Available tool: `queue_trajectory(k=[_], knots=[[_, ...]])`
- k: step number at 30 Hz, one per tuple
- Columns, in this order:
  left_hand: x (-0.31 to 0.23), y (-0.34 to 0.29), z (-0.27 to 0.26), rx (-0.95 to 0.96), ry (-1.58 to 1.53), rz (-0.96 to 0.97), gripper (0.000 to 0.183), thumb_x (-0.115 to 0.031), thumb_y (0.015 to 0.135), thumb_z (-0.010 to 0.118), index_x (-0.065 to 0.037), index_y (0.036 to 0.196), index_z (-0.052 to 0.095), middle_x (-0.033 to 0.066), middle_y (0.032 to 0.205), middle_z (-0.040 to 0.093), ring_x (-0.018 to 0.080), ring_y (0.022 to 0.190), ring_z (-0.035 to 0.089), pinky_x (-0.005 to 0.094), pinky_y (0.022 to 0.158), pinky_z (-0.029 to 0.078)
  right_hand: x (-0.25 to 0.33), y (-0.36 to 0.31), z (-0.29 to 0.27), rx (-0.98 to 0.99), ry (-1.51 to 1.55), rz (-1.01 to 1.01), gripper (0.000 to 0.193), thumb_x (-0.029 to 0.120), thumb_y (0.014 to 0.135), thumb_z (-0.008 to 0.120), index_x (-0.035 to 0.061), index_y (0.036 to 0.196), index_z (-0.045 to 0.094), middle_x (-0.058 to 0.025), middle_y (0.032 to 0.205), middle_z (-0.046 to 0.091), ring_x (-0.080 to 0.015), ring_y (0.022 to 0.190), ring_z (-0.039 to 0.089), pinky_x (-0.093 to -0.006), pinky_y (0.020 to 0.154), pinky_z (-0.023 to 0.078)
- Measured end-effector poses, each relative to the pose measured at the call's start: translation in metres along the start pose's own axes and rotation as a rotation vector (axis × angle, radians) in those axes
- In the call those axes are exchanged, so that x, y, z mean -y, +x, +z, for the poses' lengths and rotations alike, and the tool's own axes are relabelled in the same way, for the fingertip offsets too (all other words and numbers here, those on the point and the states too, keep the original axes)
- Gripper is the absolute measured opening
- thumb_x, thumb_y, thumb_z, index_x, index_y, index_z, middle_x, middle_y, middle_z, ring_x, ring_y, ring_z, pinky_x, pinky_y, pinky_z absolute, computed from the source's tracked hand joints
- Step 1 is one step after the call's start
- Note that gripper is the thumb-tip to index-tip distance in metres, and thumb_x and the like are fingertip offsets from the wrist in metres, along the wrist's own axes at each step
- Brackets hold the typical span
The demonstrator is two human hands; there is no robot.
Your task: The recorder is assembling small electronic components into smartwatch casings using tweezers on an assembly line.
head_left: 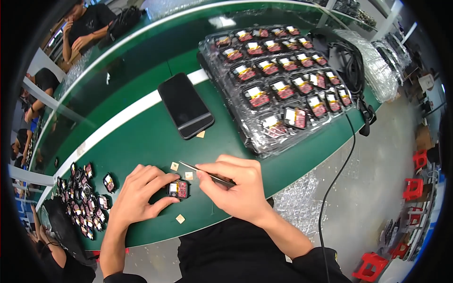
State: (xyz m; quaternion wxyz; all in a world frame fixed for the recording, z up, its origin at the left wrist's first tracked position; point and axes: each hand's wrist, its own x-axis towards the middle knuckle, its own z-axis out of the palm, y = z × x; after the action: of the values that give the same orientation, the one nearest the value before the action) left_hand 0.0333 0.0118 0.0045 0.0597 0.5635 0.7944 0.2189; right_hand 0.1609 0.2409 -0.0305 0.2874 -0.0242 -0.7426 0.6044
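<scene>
Between the thumb and forefinger of my left hand (144, 193) a small black watch-like case (179, 189) is held down on the green table. Its open face shows a red circuit board and a white part. My right hand (238, 188) pinches a pair of metal tweezers (207, 173), whose tips point left, just beyond the case. Close to the tips lie small beige squares, one at the far side (174, 166) and another by the case (189, 176). A further beige square (180, 219) rests nearer to me.
A clear plastic tray (257, 137) full of similar cases stands at the right. A black phone (186, 106) lies behind my hands. Several loose cases (85, 203) are heaped at the left. A black cable (330, 188) hangs over the right edge. People sit beyond the table.
</scene>
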Motion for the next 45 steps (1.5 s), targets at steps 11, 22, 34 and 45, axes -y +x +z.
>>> queue_trajectory(k=[11,22,34,45], knots=[[-0.034,0.042,-0.035,-0.374,-0.2,0.097,0.05,-0.019,0.078,0.085,0.003,0.122,0.075,0.0102,0.097,0.07,0.0192,0.078,0.06,0.0338,0.074,0.049,0.015,-0.032,-0.009,-0.29,0.025,-0.228,0.018,-0.002,0.095,0.082,-0.0044,0.112,0.082,-0.0069,0.078,0.069,-0.0092,0.057,0.057,-0.0295,0.052,0.043],[-0.065,0.194,-0.022,0.073,0.152,0.32,0.051,-0.007,0.1,0.072,-0.002,0.15,0.068,0.0153,0.141,0.065,0.0304,0.135,0.062,0.0379,0.121,0.04,-0.13,-0.32,-0.131,-0.79,-0.399,0.639,0.019,0.016,0.11,0.066,0.0005,0.119,0.071,-0.0199,0.092,0.078,-0.0318,0.078,0.077,-0.0417,0.071,0.057],[-0.074,0.165,-0.021,0.097,0.405,0.222,0.051,0.006,0.107,0.058,-0.008,0.156,0.066,0.0139,0.156,0.064,0.0326,0.146,0.059,0.0419,0.123,0.042,-0.354,-0.47,-0.216,-0.678,-0.722,1.155,0.052,0.036,0.091,0.082,0.0018,0.128,0.069,-0.0294,0.103,0.079,-0.0513,0.104,0.076,-0.0578,0.092,0.06],[-0.165,-0.087,0.034,0.707,-0.89,-0.697,0.022,-0.011,0.099,0.081,0.002,0.116,0.079,0.0168,0.12,0.079,0.0262,0.113,0.073,0.0364,0.096,0.058,-0.439,-0.311,-0.304,-0.025,-1.052,1.164,0.079,0.009,0.096,0.07,0.0204,0.169,0.044,-0.0212,0.128,0.077,-0.0403,0.12,0.076,-0.0551,0.098,0.063]])
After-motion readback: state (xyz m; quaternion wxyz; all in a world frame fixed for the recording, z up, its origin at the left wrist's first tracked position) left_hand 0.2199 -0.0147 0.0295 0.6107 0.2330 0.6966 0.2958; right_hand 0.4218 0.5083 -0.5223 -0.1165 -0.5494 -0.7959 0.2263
